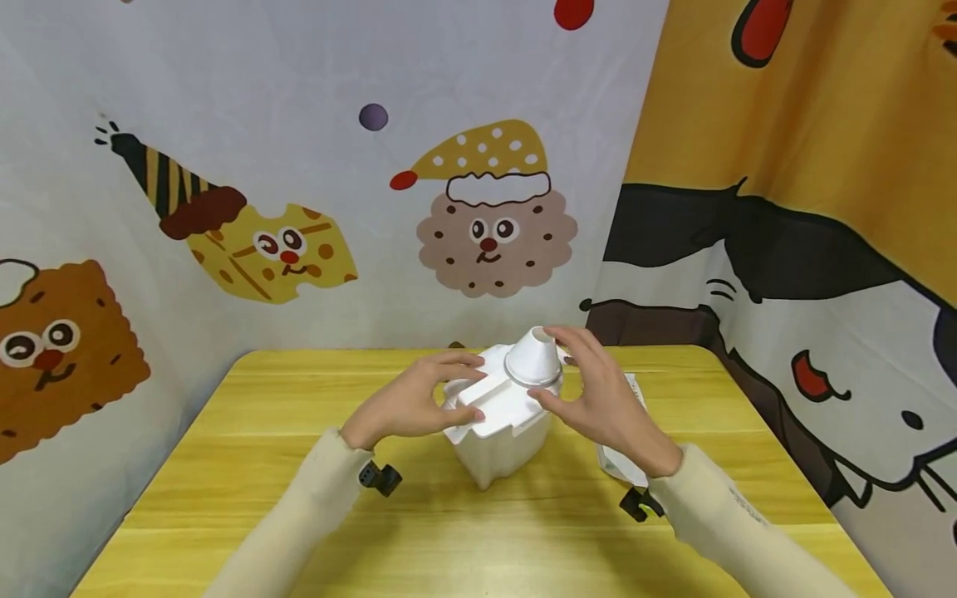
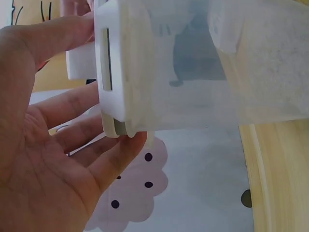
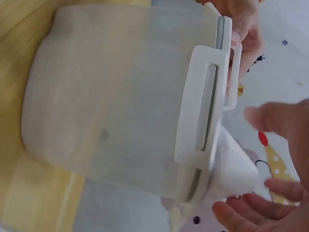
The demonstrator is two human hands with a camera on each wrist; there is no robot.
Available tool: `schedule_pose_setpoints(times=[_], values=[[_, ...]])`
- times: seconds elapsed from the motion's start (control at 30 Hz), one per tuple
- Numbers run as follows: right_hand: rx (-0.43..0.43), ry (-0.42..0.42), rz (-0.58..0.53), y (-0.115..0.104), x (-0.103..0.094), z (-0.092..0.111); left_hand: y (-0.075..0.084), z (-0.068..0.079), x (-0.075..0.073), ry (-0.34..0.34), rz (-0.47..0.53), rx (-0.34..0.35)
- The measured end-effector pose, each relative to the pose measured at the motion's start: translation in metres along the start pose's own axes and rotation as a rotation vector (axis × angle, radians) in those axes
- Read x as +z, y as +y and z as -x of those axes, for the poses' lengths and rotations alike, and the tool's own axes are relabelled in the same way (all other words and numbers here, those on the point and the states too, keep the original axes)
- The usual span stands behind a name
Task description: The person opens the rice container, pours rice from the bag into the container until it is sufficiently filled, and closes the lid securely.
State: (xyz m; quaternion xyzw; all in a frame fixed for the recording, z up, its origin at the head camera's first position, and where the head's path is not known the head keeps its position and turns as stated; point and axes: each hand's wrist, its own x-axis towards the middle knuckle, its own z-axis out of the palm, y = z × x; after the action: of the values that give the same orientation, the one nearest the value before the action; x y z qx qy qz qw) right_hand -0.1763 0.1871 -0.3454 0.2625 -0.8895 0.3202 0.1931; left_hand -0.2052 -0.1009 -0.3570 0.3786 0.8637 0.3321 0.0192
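A translucent container with a white lid stands on the table. A raised handle and a white cone-shaped cap sit on the lid. Pale contents fill the container's lower part. My left hand holds the lid by its left side, thumb at the near edge and fingers at the far edge. My right hand arches around the cone, thumb in front and fingers behind. In the right wrist view, a gap shows between the right thumb and the cone; whether the fingertips touch it is unclear.
A white packet lies on the wooden table to the container's right, partly hidden by the right hand. Behind the table hangs a printed curtain. Each sleeve cuff carries a small black camera.
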Motion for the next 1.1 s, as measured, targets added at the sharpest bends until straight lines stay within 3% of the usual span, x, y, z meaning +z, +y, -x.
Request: schedule_pose_setpoints(times=[0.13, 0.23, 0.77, 1.1], values=[[0.180, -0.022, -0.117, 0.003, 0.004, -0.006, 0.000, 0.000, 0.001, 0.002, 0.010, -0.010], [0.229, -0.024, -0.121, 0.006, 0.005, -0.009, 0.000, 0.000, 0.002, 0.002, 0.015, -0.018], [0.224, -0.074, -0.187, 0.019, 0.001, -0.019, 0.005, 0.002, 0.008, 0.074, 0.060, -0.062], [0.147, -0.121, -0.283, 0.037, 0.003, -0.027, 0.031, 0.004, 0.025, 0.196, -0.027, -0.134]])
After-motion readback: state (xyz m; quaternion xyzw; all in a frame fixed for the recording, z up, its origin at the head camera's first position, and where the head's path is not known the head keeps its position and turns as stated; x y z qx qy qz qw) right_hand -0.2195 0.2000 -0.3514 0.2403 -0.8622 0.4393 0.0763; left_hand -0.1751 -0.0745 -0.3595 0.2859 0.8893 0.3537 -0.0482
